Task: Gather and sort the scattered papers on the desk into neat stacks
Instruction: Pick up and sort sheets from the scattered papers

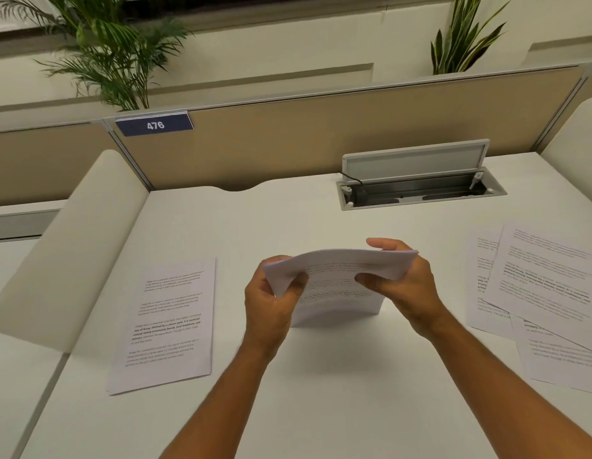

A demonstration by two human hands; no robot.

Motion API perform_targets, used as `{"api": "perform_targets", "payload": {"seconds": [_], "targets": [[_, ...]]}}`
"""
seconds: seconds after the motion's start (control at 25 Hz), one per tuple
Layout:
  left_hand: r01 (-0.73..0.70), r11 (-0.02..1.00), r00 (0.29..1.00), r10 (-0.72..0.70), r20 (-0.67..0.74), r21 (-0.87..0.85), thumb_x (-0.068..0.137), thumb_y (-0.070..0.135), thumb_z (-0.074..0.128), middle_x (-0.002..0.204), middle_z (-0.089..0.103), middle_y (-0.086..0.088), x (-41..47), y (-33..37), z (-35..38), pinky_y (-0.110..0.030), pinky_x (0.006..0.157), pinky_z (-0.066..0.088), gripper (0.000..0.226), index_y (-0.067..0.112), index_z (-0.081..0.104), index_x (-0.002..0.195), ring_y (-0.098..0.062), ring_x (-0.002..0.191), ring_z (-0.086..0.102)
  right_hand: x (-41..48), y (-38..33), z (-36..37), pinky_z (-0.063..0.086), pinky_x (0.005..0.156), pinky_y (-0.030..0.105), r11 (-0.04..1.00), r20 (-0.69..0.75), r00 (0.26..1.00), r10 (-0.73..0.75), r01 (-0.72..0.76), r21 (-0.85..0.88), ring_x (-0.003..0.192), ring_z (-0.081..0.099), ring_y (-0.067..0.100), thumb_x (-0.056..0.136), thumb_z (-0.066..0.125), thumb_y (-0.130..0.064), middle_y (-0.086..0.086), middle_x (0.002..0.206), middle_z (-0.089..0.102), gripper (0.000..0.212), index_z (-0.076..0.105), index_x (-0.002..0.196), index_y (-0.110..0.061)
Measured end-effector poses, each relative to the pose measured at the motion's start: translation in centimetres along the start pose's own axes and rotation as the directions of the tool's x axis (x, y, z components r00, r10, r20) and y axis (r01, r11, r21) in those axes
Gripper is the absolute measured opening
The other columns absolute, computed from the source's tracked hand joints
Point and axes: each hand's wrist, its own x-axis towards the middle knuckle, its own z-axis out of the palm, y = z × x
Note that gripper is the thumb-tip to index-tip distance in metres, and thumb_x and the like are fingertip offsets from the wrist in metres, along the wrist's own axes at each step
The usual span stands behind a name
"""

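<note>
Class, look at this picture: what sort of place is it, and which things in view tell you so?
Most likely an open-plan office workstation: a divider carrying a number plate, and a desk with an open cable hatch.

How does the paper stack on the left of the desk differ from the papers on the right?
The left stack lies squared, edges aligned; the right papers are fanned at different angles, overlapping. The left stack lies fully in view; the right papers run past the frame edge. Both lie flat on the desk, untouched, printed with text, while both hands hold another bundle.
</note>
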Motion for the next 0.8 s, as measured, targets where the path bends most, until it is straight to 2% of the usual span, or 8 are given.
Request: {"api": "perform_targets", "payload": {"seconds": [0.08,0.16,0.24,0.36,0.48,0.6,0.68,0.8], "targets": [[0.053,0.998,0.998,-0.054,-0.022,-0.022,0.093,0.025,0.073,0.108,0.079,0.01,-0.5,-0.7,0.3,-0.022,0.08,0.062,0.029,0.049,0.074,0.108,-0.011,0.104,0.074,0.1,1.0,-0.1,0.062,0.078,0.029,0.999,0.004,0.999,0.048,-0.048,0.025,0.104,0.074,0.021,0.067,0.098,-0.027,-0.006,0.11,0.079,0.05,0.078,0.113,-0.03],[0.05,0.998,0.999,-0.051,-0.018,-0.033,0.096,0.023,0.068,0.108,0.08,0.009,-0.7,-0.9,0.6,-0.022,0.078,0.063,0.029,0.047,0.075,0.11,-0.015,0.104,0.074,0.0,1.0,0.3,0.064,0.076,0.032,0.998,0.003,0.998,0.068,-0.068,0.014,0.099,0.077,0.028,0.073,0.093,-0.019,-0.002,0.104,0.082,0.035,0.083,0.104,-0.034],[0.001,0.999,1.0,-0.001,-0.001,-0.047,0.099,0.02,0.067,0.11,0.08,0.007,-0.5,-0.4,0.6,-0.024,0.079,0.064,0.029,0.043,0.075,0.115,-0.018,0.105,0.075,0.0,0.3,0.6,0.065,0.072,0.032,0.999,-0.004,1.0,0.028,-0.028,0.028,0.094,0.078,0.025,0.074,0.09,-0.026,-0.003,0.103,0.082,0.034,0.083,0.104,-0.039],[-0.065,0.995,0.998,0.065,0.002,-0.072,0.1,0.016,0.066,0.112,0.079,0.006,-0.1,-0.1,0.2,-0.024,0.081,0.063,0.03,0.039,0.073,0.118,-0.019,0.107,0.075,0.0,-0.2,0.7,0.064,0.071,0.027,0.996,-0.001,0.999,-0.039,0.039,0.083,0.095,0.077,0.021,0.074,0.09,-0.031,-0.003,0.109,0.081,0.041,0.08,0.114,-0.036],[-0.008,0.998,0.999,0.005,-0.036,-0.066,0.099,0.015,0.063,0.11,0.077,0.009,-0.5,-1.6,0.4,-0.024,0.08,0.063,0.03,0.035,0.068,0.121,-0.017,0.107,0.074,-0.2,1.1,0.9,0.062,0.074,0.023,0.996,0.022,0.999,0.034,-0.036,0.076,0.097,0.078,0.017,0.072,0.092,-0.026,-0.004,0.108,0.082,0.04,0.081,0.108,-0.038],[0.09,0.995,0.993,-0.093,-0.077,-0.047,0.1,0.02,0.054,0.108,0.075,0.013,-1.7,-3.6,1.2,-0.024,0.079,0.063,0.024,0.032,0.065,0.118,-0.018,0.108,0.072,-0.6,3.0,1.4,0.061,0.074,0.019,0.99,0.014,0.99,0.141,-0.141,0.01,0.098,0.077,0.013,0.081,0.089,-0.017,-0.009,0.107,0.082,0.036,0.081,0.103,-0.045],[0.106,0.994,0.991,-0.108,-0.083,-0.028,0.103,0.023,0.05,0.109,0.075,0.014,-2.0,-3.8,1.6,-0.023,0.08,0.063,0.025,0.036,0.065,0.118,-0.015,0.108,0.071,-0.6,3.3,1.5,0.06,0.072,0.018,0.987,-0.02,0.987,0.161,-0.161,-0.012,0.095,0.077,0.012,0.082,0.088,-0.023,-0.01,0.104,0.082,0.032,0.08,0.101,-0.046],[0.045,0.999,0.994,-0.046,-0.096,-0.008,0.107,0.022,0.048,0.11,0.074,0.014,-1.4,-3.5,1.4,-0.024,0.082,0.062,0.029,0.044,0.064,0.116,-0.013,0.106,0.072,-0.5,3.0,1.4,0.061,0.072,0.019,0.993,-0.05,0.992,0.113,-0.114,-0.011,0.095,0.077,0.011,0.077,0.087,-0.035,-0.009,0.105,0.082,0.032,0.08,0.107,-0.041]]}}
